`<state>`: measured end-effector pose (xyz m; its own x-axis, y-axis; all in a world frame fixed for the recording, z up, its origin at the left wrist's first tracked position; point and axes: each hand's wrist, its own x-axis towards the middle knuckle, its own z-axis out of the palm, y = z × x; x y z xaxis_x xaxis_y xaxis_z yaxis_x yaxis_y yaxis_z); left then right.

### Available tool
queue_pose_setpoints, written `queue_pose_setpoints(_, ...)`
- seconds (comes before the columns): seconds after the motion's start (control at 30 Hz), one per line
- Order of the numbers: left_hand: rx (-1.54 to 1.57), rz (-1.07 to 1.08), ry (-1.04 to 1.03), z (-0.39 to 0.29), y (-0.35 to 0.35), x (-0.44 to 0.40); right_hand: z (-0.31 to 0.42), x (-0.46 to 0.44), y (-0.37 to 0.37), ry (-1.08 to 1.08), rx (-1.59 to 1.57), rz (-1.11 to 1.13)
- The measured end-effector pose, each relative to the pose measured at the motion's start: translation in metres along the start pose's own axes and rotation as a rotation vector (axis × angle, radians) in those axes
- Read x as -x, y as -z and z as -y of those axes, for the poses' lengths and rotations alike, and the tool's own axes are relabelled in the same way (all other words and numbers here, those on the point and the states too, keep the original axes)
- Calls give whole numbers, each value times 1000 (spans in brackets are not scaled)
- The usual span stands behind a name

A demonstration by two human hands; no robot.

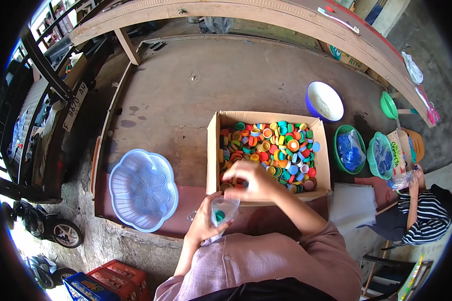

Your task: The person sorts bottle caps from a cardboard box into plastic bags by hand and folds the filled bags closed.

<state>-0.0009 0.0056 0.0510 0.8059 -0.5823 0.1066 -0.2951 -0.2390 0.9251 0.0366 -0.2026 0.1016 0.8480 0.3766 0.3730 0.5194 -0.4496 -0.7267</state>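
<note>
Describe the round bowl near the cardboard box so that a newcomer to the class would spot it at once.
On the big brown table, find the cardboard box of colourful caps. Just beyond its far right corner sits the round bowl. Unlike the nearby green baskets, it is deep blue outside, white inside.

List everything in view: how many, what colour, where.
Table: one, brown, centre.
Box: one, brown, on the table.
Caps: many, multicoloured, in the box.
Scalloped basket: one, pale blue, table's left.
Bowl: one, blue and white, beyond the box.
Round baskets: two, green and teal, right of the box.
Bags: two, blue, in those baskets.
Dish: one, green, upper right.
Plastic sheets: count unclear, clear, right of box.
Crates: count unclear, red and blue, lower left.
Motorbikes: two, dark, left.
Co-worker: one, black-and-white stripes, right.
Small bag: one, clear, in left hand.
Left hand: one, bare, around the small bag.
Right hand: one, bare, over the box.
</note>
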Motion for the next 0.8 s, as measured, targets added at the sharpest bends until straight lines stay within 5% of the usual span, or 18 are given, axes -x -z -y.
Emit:
queue_pose_setpoints(0.07, -33, -4, 20, 0, 0, 1, -38, -12, 5, -330, 38, -209)
queue_pose_setpoints(0.13, -28, -4, 27, -1, 0, 1, -101, -20, 8, -351, 286, -430)
queue_pose_setpoints(0.27, -18, 7, 52, -3, 2, 0, -146, -41, 9, -422, 892, -280)
queue_pose_setpoints(0.4, -23, 8, 70, -3, 1, 0, -160, -52, 5, -547, 1019, -65)
queue_pose_setpoints(0.53, -52, 4, 55, 1, 1, 2, -139, -39, 3, -368, 590, -452)
queue_pose_setpoints(0.6, -47, -6, 32, 3, -1, 0, -121, -26, 2, -567, -331, -393)
queue_pose_setpoints(0.7, -77, -11, -16, 4, -2, -1, -63, -12, 6, -328, -669, -328)
queue_pose_setpoints(0.8, -93, -21, -44, 6, -4, 0, -34, -3, -1, -132, -626, -347)
